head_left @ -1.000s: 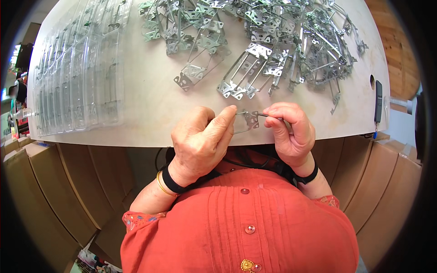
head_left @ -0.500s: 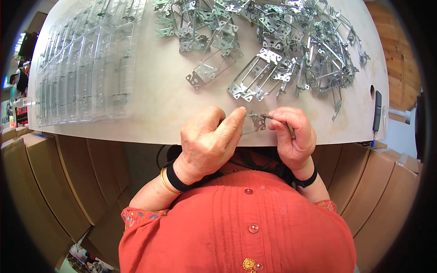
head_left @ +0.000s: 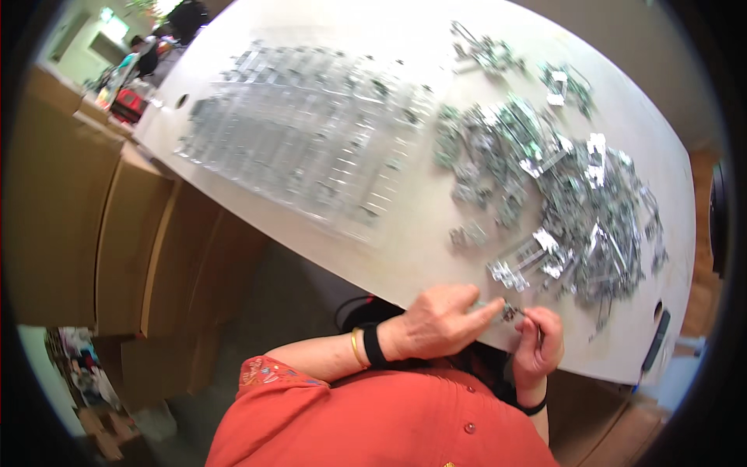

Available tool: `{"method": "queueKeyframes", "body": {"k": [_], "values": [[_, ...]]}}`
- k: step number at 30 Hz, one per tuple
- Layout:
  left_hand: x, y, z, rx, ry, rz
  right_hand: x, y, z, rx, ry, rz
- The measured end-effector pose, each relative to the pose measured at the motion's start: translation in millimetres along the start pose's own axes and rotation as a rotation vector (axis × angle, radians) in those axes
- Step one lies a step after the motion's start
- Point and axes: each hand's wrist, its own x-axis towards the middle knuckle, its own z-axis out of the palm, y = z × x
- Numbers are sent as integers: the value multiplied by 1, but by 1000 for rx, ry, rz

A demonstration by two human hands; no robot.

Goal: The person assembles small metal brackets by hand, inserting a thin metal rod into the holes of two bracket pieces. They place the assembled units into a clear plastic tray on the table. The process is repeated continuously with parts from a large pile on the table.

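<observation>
Near the front edge of the table, my left hand (head_left: 442,321) closes on a small flat metal bracket (head_left: 509,312) that pokes out past the fingertips. Most of the bracket is hidden by that hand. On its right side my right hand (head_left: 538,346) pinches a thin dark piece, which meets the bracket's edge; its exact kind is too small and blurred to tell. Just beyond the hands lies a metal frame (head_left: 510,274) of thin rods between cut-out end plates, at the near side of a big heap of similar metal parts (head_left: 595,226).
A wide clear plastic tray (head_left: 303,148) with long compartments lies on the left of the white table (head_left: 420,265). Smaller clusters of metal parts (head_left: 486,53) sit at the far side. A dark bar-shaped object (head_left: 656,341) is at the right edge. Cardboard boxes (head_left: 117,233) stand at left.
The whole view has turned and swung to the left, so tray and heap appear shifted and tilted. Both hands keep the same grip on the bracket and the thin piece.
</observation>
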Motion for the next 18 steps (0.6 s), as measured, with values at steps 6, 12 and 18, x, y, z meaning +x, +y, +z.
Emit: {"method": "queueKeyframes", "body": {"k": [6, 12, 18], "values": [[2, 7, -2, 9, 56, 9, 0, -2, 3, 70, 4, -30], [1, 9, -5, -6, 24, -12, -1, 0, 7, 86, 37, -32], [1, 5, -3, -54, 54, -4, 0, 0, 8, 71, 40, -53]]}}
